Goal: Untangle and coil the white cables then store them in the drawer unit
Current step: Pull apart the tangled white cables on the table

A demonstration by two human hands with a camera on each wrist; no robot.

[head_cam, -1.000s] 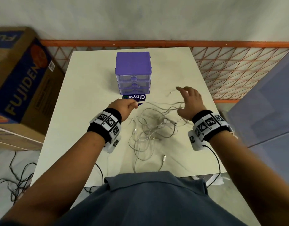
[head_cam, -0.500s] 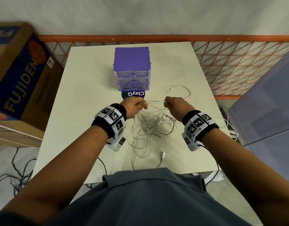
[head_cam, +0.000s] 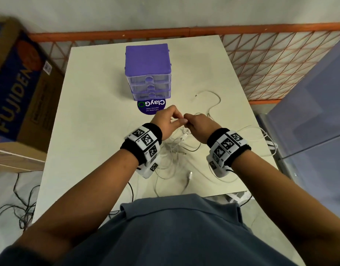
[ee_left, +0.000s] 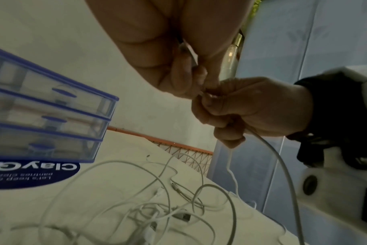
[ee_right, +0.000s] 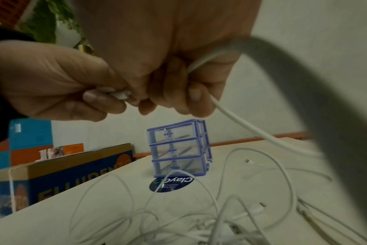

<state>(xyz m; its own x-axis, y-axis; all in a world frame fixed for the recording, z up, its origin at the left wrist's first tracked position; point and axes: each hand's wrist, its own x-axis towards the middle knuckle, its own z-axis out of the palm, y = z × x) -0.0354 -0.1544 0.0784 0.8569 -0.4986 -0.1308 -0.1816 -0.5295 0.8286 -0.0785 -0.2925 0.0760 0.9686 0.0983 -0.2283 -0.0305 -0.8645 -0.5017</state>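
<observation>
In the middle of the head view the left hand (head_cam: pixel 166 120) and the right hand (head_cam: pixel 198 124) meet fingertip to fingertip above the table (head_cam: pixel 92 131), both pinching the same white cable (ee_right: pixel 239 122) near its end; in the right wrist view a white plug (ee_right: pixel 120 94) sits between the thumb and finger of the left hand, while the right hand's curled fingers hold the cord just beyond it. The rest of the white cables (head_cam: pixel 176 148) lie in a loose tangle below the hands, with loops trailing toward the right edge of the frame. The purple drawer unit (head_cam: pixel 148 72) stands in the upper centre, all three drawers closed. The step in hand looks like starting a coil or freeing one lead. To do it well, the person should probably keep the plug end fixed in one hand and draw the cord through the other slowly, lifting it clear of crossing loops rather than tugging, since pulling hard would likely tighten knots in the pile.
</observation>
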